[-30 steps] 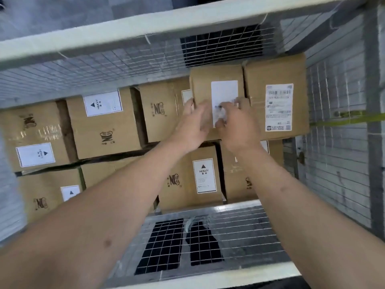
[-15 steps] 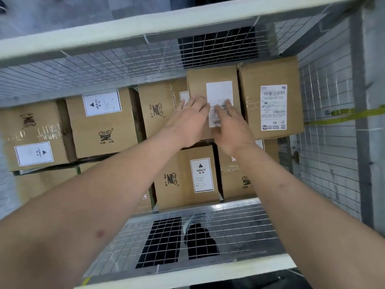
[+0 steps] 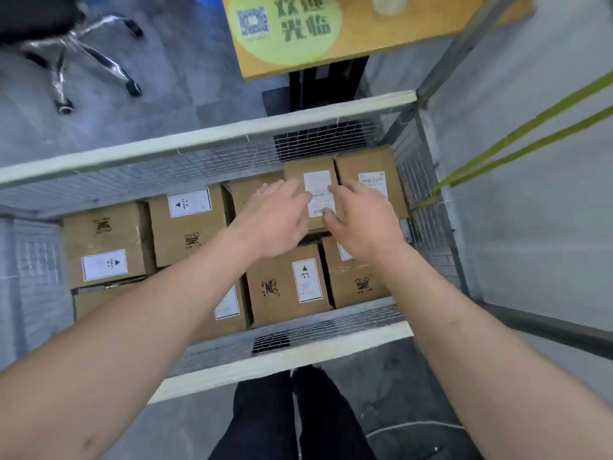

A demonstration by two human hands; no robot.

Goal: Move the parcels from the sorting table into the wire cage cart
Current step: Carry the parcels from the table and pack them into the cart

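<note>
Head view: wire cage cart point(image 3: 205, 137) is holding many cardboard parcels, packed side by side and stacked; left hand point(image 3: 278, 217) and right hand point(image 3: 361, 220), fingers straight and apart, are hovering over or touching the topmost parcel point(image 3: 298, 175); loading appears well advanced; sorting surface lies out of view, so parcels remaining cannot be told.

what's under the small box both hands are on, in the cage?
The small box sits on a lower layer of cartons: a HEAVY-labelled carton shows below its near edge. The left hand and right hand cover the rest.
</note>
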